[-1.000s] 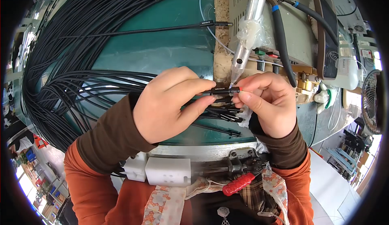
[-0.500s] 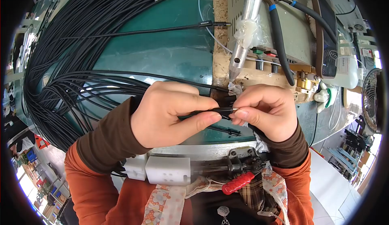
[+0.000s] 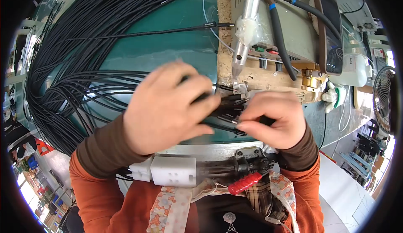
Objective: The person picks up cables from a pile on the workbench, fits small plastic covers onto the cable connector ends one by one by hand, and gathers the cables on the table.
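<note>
My left hand (image 3: 168,107) is blurred above the black cables (image 3: 113,77), its thumb and fingers apart with nothing visible between them. To its right, my right hand (image 3: 275,117) has thumb and index finger pinched together beside the metal tip of a cable connector (image 3: 226,119). Whatever is between those fingertips is too small to make out. Several black cable ends (image 3: 233,97) lie between the two hands, partly covered by the left one. Above them points the tapered nozzle of a silver tube (image 3: 238,67).
Black-handled pliers (image 3: 282,40) rest on a beige device (image 3: 294,21). A lone cable end (image 3: 216,24) lies on the green mat (image 3: 168,50). Near my body are a white block (image 3: 174,171) and a clamp with a red handle (image 3: 244,183). A fan (image 3: 385,92) stands far right.
My left hand has let go of the cable connector, and its fingers have spread and lifted. My right hand has moved slightly down and left, still pinching. The view has shifted slightly.
</note>
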{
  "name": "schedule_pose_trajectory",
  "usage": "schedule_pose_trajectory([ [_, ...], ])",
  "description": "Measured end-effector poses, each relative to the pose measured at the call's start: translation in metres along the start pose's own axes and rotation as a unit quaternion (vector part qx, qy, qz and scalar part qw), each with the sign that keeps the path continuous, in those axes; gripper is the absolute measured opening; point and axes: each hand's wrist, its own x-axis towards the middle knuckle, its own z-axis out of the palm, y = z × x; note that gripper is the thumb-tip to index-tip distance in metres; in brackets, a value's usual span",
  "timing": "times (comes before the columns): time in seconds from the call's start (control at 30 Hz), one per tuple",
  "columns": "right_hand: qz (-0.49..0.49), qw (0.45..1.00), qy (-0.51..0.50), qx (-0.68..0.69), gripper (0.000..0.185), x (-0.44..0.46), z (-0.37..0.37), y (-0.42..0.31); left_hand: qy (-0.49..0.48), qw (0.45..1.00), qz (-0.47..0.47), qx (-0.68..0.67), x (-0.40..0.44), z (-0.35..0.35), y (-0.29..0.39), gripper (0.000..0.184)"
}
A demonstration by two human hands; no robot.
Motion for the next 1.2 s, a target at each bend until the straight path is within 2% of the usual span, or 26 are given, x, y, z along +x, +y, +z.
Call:
schedule_pose_trajectory([
  [0.03,-0.011,1.000,-0.001,0.007,0.009,0.000,-0.003,-0.001,-0.010,0.998,-0.002,0.062,0.000,-0.004,0.003,0.035],
  [0.07,-0.024,0.998,0.052,0.014,0.009,0.001,-0.005,-0.002,-0.008,0.998,-0.002,0.064,-0.002,-0.004,0.006,0.035],
  [0.1,-0.038,0.994,0.103,0.022,0.010,0.001,-0.006,-0.001,-0.027,0.995,-0.034,0.088,-0.007,-0.002,0.009,0.036],
  [0.13,-0.041,0.994,0.100,0.020,0.010,0.001,-0.006,0.000,-0.046,0.990,-0.066,0.112,-0.011,0.002,0.011,0.036],
  [0.2,-0.053,0.983,0.172,0.042,0.012,-0.001,-0.002,0.004,-0.087,0.975,-0.124,0.163,-0.017,0.007,0.016,0.038],
  [0.23,-0.058,0.982,0.173,0.042,0.012,-0.001,0.000,0.006,-0.086,0.974,-0.122,0.168,-0.018,0.010,0.018,0.038],
  [0.37,-0.057,0.988,0.142,0.008,0.014,-0.002,0.005,0.009,-0.220,0.946,-0.168,0.170,-0.015,0.014,0.020,0.021],
  [0.4,-0.064,0.988,0.142,0.008,0.014,-0.003,0.006,0.009,-0.217,0.945,-0.169,0.177,-0.016,0.012,0.023,0.021],
  [0.53,-0.043,0.984,0.172,0.016,0.017,-0.005,0.011,0.009,-0.098,0.985,-0.072,0.124,-0.038,-0.006,0.031,0.022],
  [0.6,-0.060,0.984,0.165,-0.002,0.017,-0.007,0.011,0.008,-0.132,0.972,-0.168,0.101,-0.056,-0.034,0.065,0.018],
  [0.63,-0.071,0.984,0.161,-0.022,0.017,-0.007,0.011,0.008,-0.130,0.969,-0.177,0.110,-0.068,-0.045,0.083,0.018],
  [0.7,-0.097,0.981,0.155,-0.062,0.018,-0.008,0.011,0.007,-0.207,0.932,-0.290,0.075,-0.092,-0.060,0.117,0.017],
  [0.8,-0.103,0.981,0.156,-0.052,0.018,-0.007,0.013,0.007,-0.243,0.901,-0.355,0.055,-0.141,-0.038,0.146,0.019],
  [0.87,-0.095,0.981,0.160,-0.052,0.019,-0.007,0.015,0.009,-0.229,0.921,-0.266,0.171,-0.183,0.003,0.146,0.027],
  [0.9,-0.103,0.981,0.156,-0.048,0.019,-0.007,0.014,0.011,-0.226,0.918,-0.272,0.177,-0.189,0.011,0.149,0.027],
  [1.03,-0.078,0.983,0.154,-0.065,0.018,-0.007,0.014,0.017,-0.081,0.956,-0.228,0.163,-0.194,0.026,0.150,0.032],
  [1.1,-0.082,0.983,0.153,-0.065,0.018,-0.008,0.014,0.019,-0.150,0.958,-0.238,-0.056,-0.190,-0.008,0.138,0.032],
  [1.13,-0.084,0.982,0.153,-0.065,0.018,-0.007,0.013,0.021,-0.145,0.958,-0.240,-0.053,-0.181,-0.030,0.129,0.032],
  [1.2,-0.086,0.982,0.156,-0.062,0.018,-0.005,0.014,0.021,-0.233,0.894,-0.322,-0.206,-0.159,-0.073,0.105,0.030],
])
